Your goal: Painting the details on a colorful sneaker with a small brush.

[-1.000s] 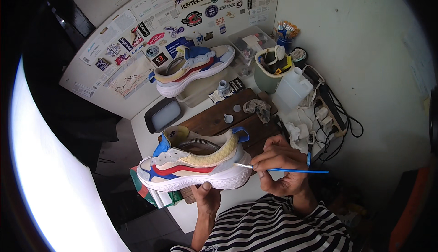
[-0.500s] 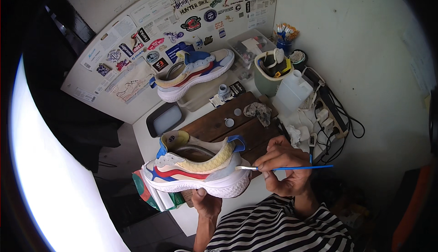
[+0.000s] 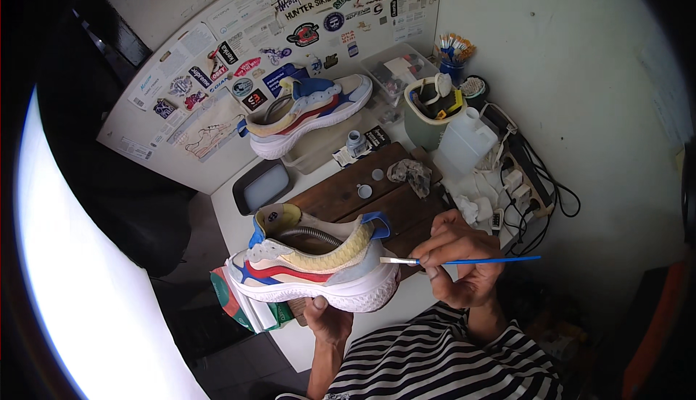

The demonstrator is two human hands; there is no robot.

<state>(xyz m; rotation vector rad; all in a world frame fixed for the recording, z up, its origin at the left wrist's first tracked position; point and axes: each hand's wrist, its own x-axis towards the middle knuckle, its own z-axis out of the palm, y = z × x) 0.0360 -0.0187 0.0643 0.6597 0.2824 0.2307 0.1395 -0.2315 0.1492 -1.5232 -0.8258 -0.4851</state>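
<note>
A cream sneaker with red, blue and grey panels, a white sole and a coiled spring inside rests on my left hand, which grips it from underneath with the thumb showing. My right hand pinches a thin blue-handled flat brush, its pale bristles at or very near the grey heel panel; whether they touch, I cannot tell. Below the toe lies a green and red box. Behind, a wooden board holds small lids and a crumpled rag.
A second sneaker stands on a clear container, by a small jar. Also there: a dark tray, green bucket, jug, brush cup, power strip with cables. A bright panel is at left.
Over the last second my right hand and the brush have moved slightly up and right. The held sneaker has shifted a little to the right and turned slightly.
</note>
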